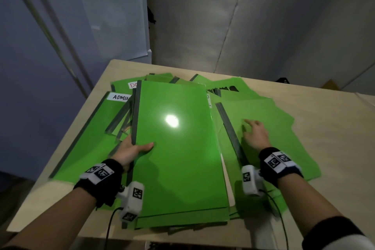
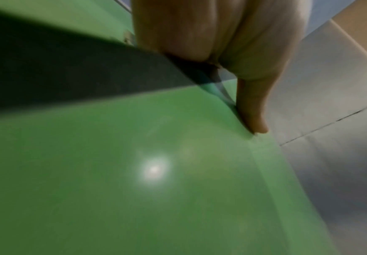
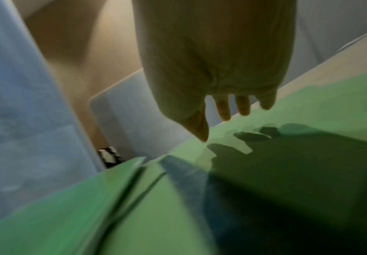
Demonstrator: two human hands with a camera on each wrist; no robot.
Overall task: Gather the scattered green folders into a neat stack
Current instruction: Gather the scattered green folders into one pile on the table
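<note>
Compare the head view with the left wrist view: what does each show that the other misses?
Head view only: the table, the scattered folders with an ADMIN label, and the right hand open over a folder on the right. Left wrist view only: a close look at the left thumb lying on the top folder's cover. Both: the left hand gripping the top folder at its dark spine edge, and the light glare on its cover.

The left hand (image 1: 129,151) grips a folder (image 1: 178,148) edge, thumb on top. The right hand (image 1: 255,135) is spread, fingers straight, palm down.
</note>
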